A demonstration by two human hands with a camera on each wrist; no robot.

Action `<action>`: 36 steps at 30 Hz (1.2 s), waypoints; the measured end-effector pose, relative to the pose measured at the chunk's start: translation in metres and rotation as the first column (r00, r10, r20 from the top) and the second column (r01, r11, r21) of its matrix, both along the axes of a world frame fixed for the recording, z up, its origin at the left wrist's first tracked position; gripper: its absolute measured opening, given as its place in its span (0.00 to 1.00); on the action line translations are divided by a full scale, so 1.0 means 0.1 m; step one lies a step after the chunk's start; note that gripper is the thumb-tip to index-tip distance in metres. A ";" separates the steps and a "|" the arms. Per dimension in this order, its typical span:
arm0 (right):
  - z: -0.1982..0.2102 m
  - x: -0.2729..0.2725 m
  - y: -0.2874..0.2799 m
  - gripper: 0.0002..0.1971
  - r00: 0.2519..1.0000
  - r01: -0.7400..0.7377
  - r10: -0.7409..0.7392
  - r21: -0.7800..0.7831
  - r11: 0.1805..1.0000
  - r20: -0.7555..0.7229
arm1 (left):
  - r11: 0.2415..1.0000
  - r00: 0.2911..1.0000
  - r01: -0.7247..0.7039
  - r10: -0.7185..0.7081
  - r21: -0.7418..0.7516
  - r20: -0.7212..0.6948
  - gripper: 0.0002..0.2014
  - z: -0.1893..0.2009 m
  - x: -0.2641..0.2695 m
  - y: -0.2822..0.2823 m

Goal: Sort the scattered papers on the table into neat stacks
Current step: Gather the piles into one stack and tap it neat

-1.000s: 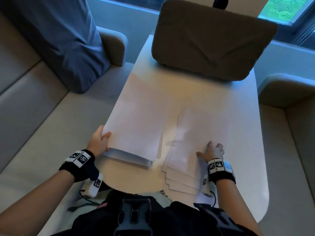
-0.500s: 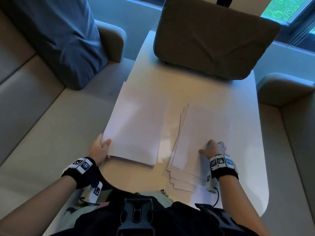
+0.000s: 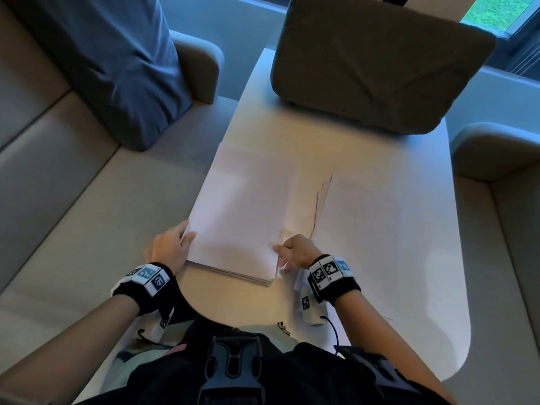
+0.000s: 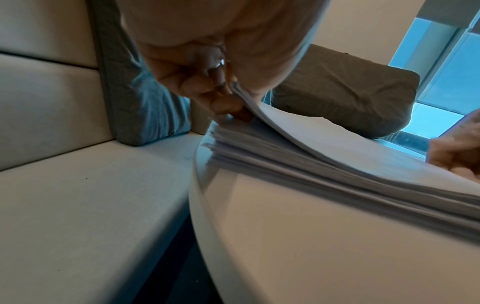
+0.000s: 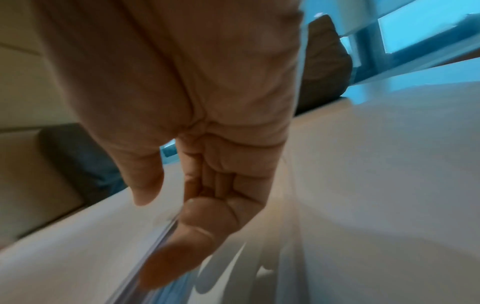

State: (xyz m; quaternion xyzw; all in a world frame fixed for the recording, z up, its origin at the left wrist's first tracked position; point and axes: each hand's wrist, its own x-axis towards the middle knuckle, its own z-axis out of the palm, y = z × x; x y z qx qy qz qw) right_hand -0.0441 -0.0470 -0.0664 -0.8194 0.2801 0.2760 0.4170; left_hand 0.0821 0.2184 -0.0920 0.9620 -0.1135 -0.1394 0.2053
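Observation:
A thick stack of white sheets [image 3: 245, 211] lies on the left half of the white table [image 3: 321, 135]. My left hand [image 3: 172, 247] is at its near left corner. In the left wrist view its fingers [image 4: 221, 102] pinch the top few sheets and lift them off the stack [image 4: 337, 174]. My right hand [image 3: 292, 252] is at the stack's near right corner, thumb over the top. In the blurred right wrist view one finger [image 5: 176, 257] lies along the stack's edge and nothing is gripped. A looser, fanned pile of sheets [image 3: 380, 229] lies to the right.
A brown cushion [image 3: 377, 68] sits on the table's far end. A blue cushion [image 3: 122, 68] leans on the beige sofa [image 3: 87, 229] to the left. Another sofa armrest [image 3: 496, 150] stands at the right. The table's rounded near edge [image 4: 202, 205] is close to my body.
My right hand has left the fanned right pile and moved left to the near right corner of the left stack. My left hand has stayed at the stack's left corner.

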 end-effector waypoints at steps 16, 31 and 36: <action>0.09 0.62 -0.53 0.23 0.978 0.178 -0.150 -0.200 0.963 0.147 | 0.973 0.972 0.050 -0.099 -0.225 -0.212 0.22 0.44 0.78 -0.61; -0.19 1.10 -0.52 0.09 0.844 0.494 -0.497 0.067 0.867 0.200 | 0.957 0.938 -0.093 -0.008 -0.273 -0.346 0.26 0.38 1.03 -1.07; -0.14 1.06 -0.39 0.21 0.843 0.500 -0.503 0.063 0.864 0.190 | 0.938 0.925 -0.136 0.005 -0.320 -0.379 0.28 0.36 1.05 -1.04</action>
